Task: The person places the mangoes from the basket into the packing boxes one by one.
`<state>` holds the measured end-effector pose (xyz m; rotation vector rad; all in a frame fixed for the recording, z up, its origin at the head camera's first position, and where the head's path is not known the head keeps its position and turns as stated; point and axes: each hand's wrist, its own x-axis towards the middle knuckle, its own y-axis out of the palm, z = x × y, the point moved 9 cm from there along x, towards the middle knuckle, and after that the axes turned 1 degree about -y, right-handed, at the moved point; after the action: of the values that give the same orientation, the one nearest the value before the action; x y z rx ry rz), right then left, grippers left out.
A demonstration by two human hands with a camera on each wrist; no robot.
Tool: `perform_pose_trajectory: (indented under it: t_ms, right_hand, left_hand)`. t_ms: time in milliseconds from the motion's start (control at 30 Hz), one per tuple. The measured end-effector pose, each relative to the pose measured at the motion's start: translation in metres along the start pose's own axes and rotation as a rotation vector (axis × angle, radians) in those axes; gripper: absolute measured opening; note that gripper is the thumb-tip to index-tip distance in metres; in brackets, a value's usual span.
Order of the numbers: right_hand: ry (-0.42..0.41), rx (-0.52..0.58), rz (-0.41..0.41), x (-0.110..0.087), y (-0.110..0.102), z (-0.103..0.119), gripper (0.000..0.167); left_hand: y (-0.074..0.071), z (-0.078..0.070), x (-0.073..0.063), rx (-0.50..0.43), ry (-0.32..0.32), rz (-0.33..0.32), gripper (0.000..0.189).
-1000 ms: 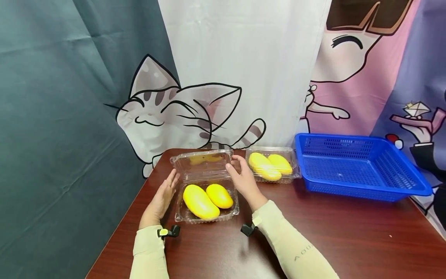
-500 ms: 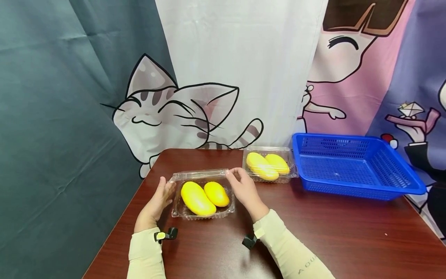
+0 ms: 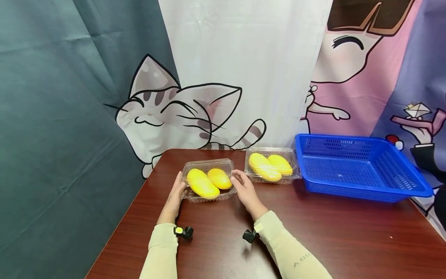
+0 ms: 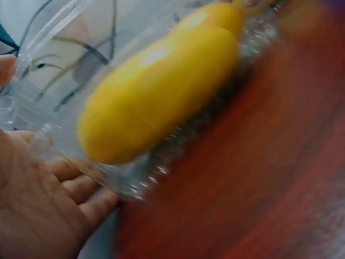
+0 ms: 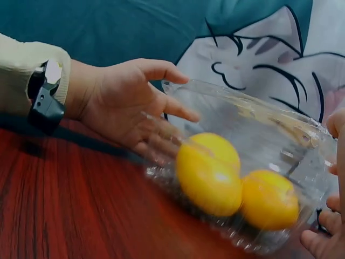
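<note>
Two yellow mangoes (image 3: 202, 185) lie side by side in a transparent plastic clamshell box (image 3: 209, 198). Its lid is down over them; whether it is latched I cannot tell. My left hand (image 3: 175, 197) is against the box's left side, its spread fingers touching the plastic in the right wrist view. At the opposite side, my right hand (image 3: 245, 190) has its fingertips by the lid's right edge, fingers loosely bent. The left wrist view is blurred but shows a mango (image 4: 161, 97) with fingers (image 4: 81, 189) along the box's end. Most of my right hand lies outside the right wrist view.
To the right stands another clear clamshell box (image 3: 253, 179) with two mangoes, close beside a blue perforated plastic basket (image 3: 348, 193). All rest on a dark red-brown table (image 3: 216, 248). A curtain (image 3: 209, 50) with cartoon prints hangs behind.
The raised lid has come down over the mangoes. The box has then shifted farther back, and both hands now flank it, the left hand having moved in against its side.
</note>
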<state>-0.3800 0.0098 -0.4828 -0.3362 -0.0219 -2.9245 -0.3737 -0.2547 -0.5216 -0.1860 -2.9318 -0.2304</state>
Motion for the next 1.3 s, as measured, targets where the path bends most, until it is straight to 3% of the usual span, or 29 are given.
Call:
perform_pose_trajectory:
  t_ms: [167,400,733,933,1100,1167,1300]
  right_hand:
    - [-0.008,0.023,0.023,-0.006,0.0,0.009,0.043]
    - [-0.041,0.071,-0.01,-0.013,-0.001,0.013,0.035]
    - [-0.078,0.091,-0.017,-0.015,-0.004,0.011,0.036]
    - [-0.066,0.144,-0.003,-0.004,-0.006,-0.013,0.037]
    - [-0.064,0.154,-0.018,0.0,-0.007,-0.025,0.037]
    - [-0.069,0.155,-0.019,0.001,-0.007,-0.026,0.037]
    - [-0.057,0.13,-0.04,0.0,-0.008,-0.03,0.039]
  left_hand:
    - [0.013,-0.015,-0.008,0.088,-0.063,-0.084,0.074]
    - [0.009,-0.004,-0.023,0.238,-0.147,-0.124,0.064]
    - [0.01,0.002,-0.025,0.272,-0.147,-0.128,0.079]
    - [0.007,0.002,-0.024,0.256,-0.135,-0.159,0.08]
    - [0.009,-0.003,-0.024,0.277,-0.099,-0.165,0.081]
    - [0.014,-0.012,-0.024,0.287,-0.101,-0.161,0.08]
    - [0.013,-0.013,-0.024,0.309,-0.113,-0.179,0.078]
